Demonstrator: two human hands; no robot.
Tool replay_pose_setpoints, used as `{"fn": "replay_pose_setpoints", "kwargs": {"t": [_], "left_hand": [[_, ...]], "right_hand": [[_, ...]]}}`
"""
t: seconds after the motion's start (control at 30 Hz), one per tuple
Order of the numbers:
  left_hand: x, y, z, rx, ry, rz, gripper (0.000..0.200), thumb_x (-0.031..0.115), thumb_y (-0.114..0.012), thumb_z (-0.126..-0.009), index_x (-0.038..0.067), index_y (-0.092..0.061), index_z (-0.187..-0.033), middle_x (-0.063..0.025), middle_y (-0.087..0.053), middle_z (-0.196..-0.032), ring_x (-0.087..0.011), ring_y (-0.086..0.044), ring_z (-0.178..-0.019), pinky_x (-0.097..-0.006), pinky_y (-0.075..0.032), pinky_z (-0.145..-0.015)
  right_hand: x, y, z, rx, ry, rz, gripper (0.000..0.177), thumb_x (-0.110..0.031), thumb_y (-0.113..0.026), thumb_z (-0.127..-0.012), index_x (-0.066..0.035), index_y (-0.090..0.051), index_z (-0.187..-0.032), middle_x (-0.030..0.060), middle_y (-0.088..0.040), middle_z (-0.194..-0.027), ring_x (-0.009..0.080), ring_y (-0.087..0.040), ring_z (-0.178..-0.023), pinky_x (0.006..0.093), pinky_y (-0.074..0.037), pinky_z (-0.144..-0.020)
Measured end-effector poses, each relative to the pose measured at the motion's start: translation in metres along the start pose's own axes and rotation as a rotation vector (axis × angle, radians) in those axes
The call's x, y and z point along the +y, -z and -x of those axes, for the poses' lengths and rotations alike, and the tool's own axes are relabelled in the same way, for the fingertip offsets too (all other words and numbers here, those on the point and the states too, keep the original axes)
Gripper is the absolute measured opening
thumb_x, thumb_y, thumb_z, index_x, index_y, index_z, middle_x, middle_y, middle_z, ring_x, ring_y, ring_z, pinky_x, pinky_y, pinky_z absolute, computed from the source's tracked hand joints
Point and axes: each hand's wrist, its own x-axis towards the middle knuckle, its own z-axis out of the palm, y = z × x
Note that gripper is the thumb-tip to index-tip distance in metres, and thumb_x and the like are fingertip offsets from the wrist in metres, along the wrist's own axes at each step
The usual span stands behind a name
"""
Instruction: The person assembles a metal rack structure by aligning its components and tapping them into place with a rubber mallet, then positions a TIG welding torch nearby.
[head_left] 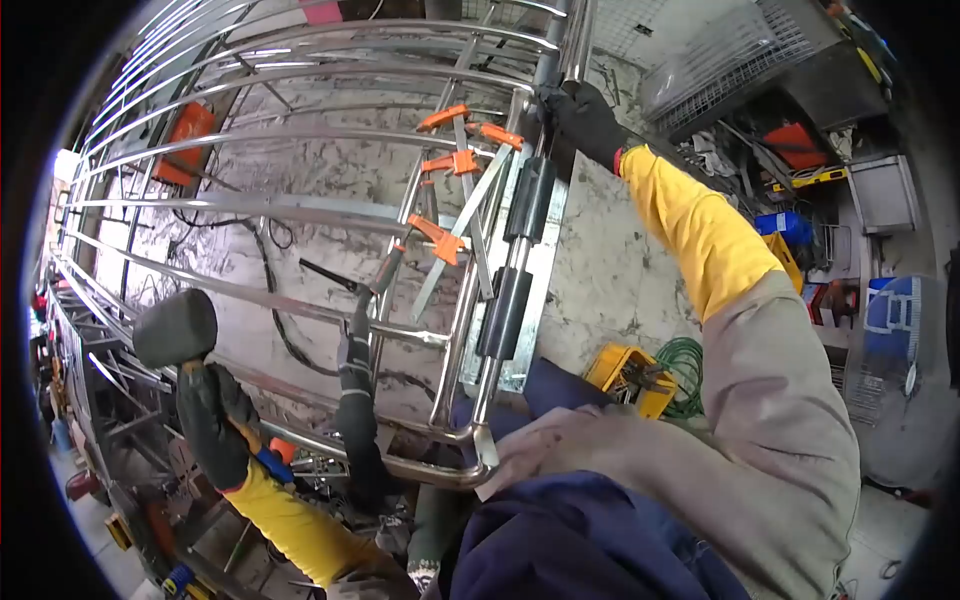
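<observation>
My left hand (215,405), in a dark glove, is closed round the handle of a mallet (176,328) with a bulky dark head, raised at the left over the bars. My right hand (590,122), also gloved, grips the shiny metal tube frame (488,385) near its upper right corner. Two black cylindrical sleeves (530,200) sit along the tube below that hand. Several orange-handled clamps (440,240) are fixed across the frame's inner bars. A grey and black torch-like tool (357,350) with a thin black rod lies against the bars; its lower end is in shadow.
Long curved metal bars stretch away to the left. A yellow crate (655,398) and a coiled green hose (683,365) are on the floor by my right side. Wire mesh panels (740,65) and cluttered shelves line the right. Black cable runs across the stained floor.
</observation>
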Motion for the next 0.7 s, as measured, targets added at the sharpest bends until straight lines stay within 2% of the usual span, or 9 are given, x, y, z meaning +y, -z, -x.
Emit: {"fn": "replay_pose_setpoints", "kwargs": {"t": [0.03,0.1,0.17,0.23,0.27,0.37,0.43,0.5,0.7], "left_hand": [[-0.005,0.009,-0.002,0.009,0.012,-0.001,0.024,0.024,-0.048,-0.114,0.006,-0.061,-0.125,0.0007,-0.049,-0.078,-0.0077,-0.046,-0.063,-0.0242,-0.039,-0.056],[-0.024,0.039,-0.008,0.095,-0.155,-0.435,0.025,0.020,-0.048,-0.114,0.004,-0.063,-0.127,-0.0013,-0.055,-0.082,-0.0091,-0.050,-0.066,-0.0241,-0.041,-0.058],[-0.027,0.044,-0.008,0.064,-0.163,-0.411,0.028,0.017,-0.048,-0.114,0.003,-0.063,-0.133,-0.0029,-0.060,-0.087,-0.0098,-0.051,-0.066,-0.0243,-0.041,-0.059],[-0.016,0.024,-0.005,0.023,-0.100,-0.164,0.028,0.018,-0.049,-0.115,0.002,-0.063,-0.133,-0.0021,-0.058,-0.084,-0.0093,-0.051,-0.066,-0.0249,-0.040,-0.058],[-0.015,0.011,-0.002,0.089,-0.156,-0.263,0.026,0.022,-0.049,-0.115,0.003,-0.063,-0.125,0.0002,-0.054,-0.080,-0.0076,-0.048,-0.063,-0.0251,-0.037,-0.055],[-0.018,0.017,-0.005,0.052,-0.121,-0.145,0.024,0.025,-0.049,-0.114,0.005,-0.063,-0.119,0.0015,-0.051,-0.078,-0.0067,-0.045,-0.060,-0.0247,-0.035,-0.053],[-0.015,0.013,-0.006,0.072,-0.099,-0.118,0.024,0.027,-0.049,-0.114,0.007,-0.062,-0.119,0.0016,-0.051,-0.077,-0.0064,-0.045,-0.058,-0.0242,-0.036,-0.052],[-0.009,0.008,-0.004,0.069,-0.051,-0.187,0.024,0.031,-0.046,-0.115,0.011,-0.056,-0.107,0.0020,-0.047,-0.075,-0.0075,-0.045,-0.059,-0.0250,-0.038,-0.053],[-0.011,0.007,-0.005,0.092,-0.047,-0.148,0.024,0.032,-0.048,-0.114,0.012,-0.057,-0.103,0.0023,-0.047,-0.073,-0.0070,-0.045,-0.057,-0.0234,-0.038,-0.052]], "right_hand": [[-0.005,0.003,0.001,-0.032,0.043,-0.007,0.024,-0.021,-0.060,-0.105,-0.002,-0.073,-0.112,0.0048,-0.074,-0.086,0.0129,-0.065,-0.076,0.0311,-0.053,-0.071],[-0.029,0.012,0.007,-0.079,0.085,-0.010,0.024,-0.022,-0.060,-0.105,-0.002,-0.073,-0.110,0.0051,-0.074,-0.086,0.0126,-0.065,-0.075,0.0307,-0.053,-0.070],[-0.073,0.020,0.023,-0.148,-0.040,0.067,0.024,-0.022,-0.059,-0.106,-0.003,-0.074,-0.107,0.0050,-0.074,-0.085,0.0129,-0.065,-0.075,0.0302,-0.053,-0.071],[-0.057,0.014,0.018,-0.143,-0.001,0.009,0.024,-0.023,-0.059,-0.106,-0.004,-0.074,-0.105,0.0037,-0.072,-0.082,0.0129,-0.064,-0.074,0.0302,-0.052,-0.071],[-0.047,0.013,0.012,-0.154,0.023,-0.027,0.025,-0.023,-0.059,-0.107,-0.004,-0.074,-0.105,0.0034,-0.072,-0.083,0.0128,-0.064,-0.074,0.0305,-0.052,-0.071],[-0.063,0.017,0.016,-0.171,0.012,-0.036,0.026,-0.023,-0.057,-0.107,-0.003,-0.074,-0.104,0.0036,-0.072,-0.085,0.0129,-0.064,-0.076,0.0308,-0.052,-0.073],[-0.069,0.018,0.018,-0.177,-0.026,-0.013,0.026,-0.022,-0.056,-0.107,-0.003,-0.074,-0.104,0.0040,-0.073,-0.086,0.0131,-0.064,-0.078,0.0309,-0.053,-0.074],[-0.061,0.019,0.015,-0.210,0.012,-0.047,0.025,-0.019,-0.055,-0.106,-0.003,-0.074,-0.105,0.0050,-0.074,-0.089,0.0136,-0.066,-0.081,0.0307,-0.053,-0.077],[-0.063,0.016,0.016,-0.171,-0.015,-0.029,0.025,-0.019,-0.056,-0.103,-0.002,-0.074,-0.110,0.0066,-0.074,-0.091,0.0149,-0.067,-0.082,0.0298,-0.053,-0.078]]}}
